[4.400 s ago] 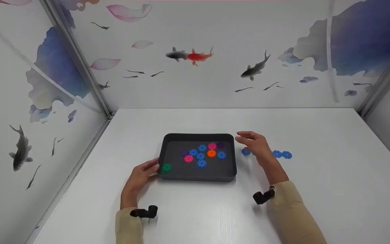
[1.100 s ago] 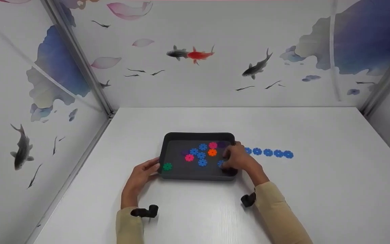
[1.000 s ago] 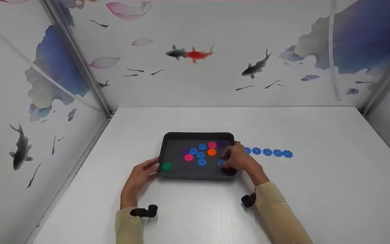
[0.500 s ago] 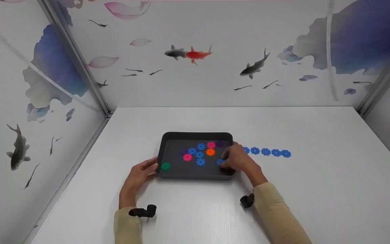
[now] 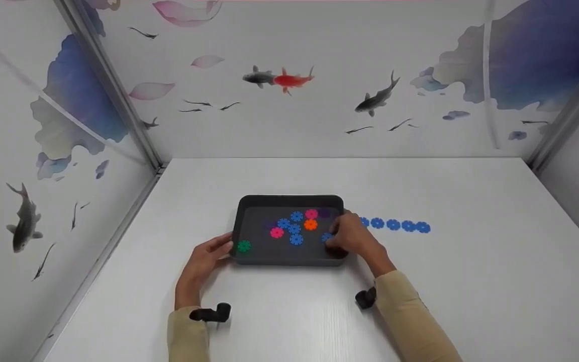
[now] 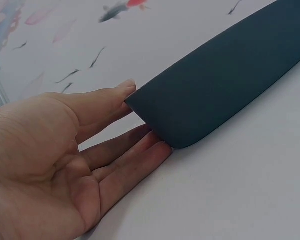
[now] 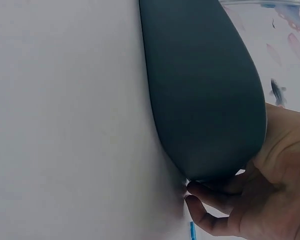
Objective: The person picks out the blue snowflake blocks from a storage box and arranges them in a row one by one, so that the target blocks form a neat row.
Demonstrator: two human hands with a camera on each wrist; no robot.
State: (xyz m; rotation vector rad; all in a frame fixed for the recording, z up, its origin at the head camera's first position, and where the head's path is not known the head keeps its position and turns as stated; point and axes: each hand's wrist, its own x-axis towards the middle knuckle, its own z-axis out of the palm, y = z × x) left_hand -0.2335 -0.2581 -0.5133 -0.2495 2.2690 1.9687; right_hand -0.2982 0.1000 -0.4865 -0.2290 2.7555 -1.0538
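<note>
The white table was enclosed by pale panels with a printed fish design. Nearest were the left sleeve and the right sleeve, both beige, with a black device at the left wrist and its counterpart at the right. The left hand held the near left corner of a dark tray; the left wrist view showed its digits split between the upper rim and the lower edge. The right hand was curled at the tray's right wall, with digits reaching inside to a blue notched disc. Whether that disc was pinched could not be told. In the right wrist view, other fingers were bent at the outside of the corner. The disc lay within the tray, near the right wall. Also inside, from front to rear, were a green disc, a blue group, a pink disc, an orange disc, a second pink disc and a dark purple disc. Beyond the right hand, a row of five blue discs lay on the table, the leftmost partly covered. The back panel stood behind the table's far edge.
</note>
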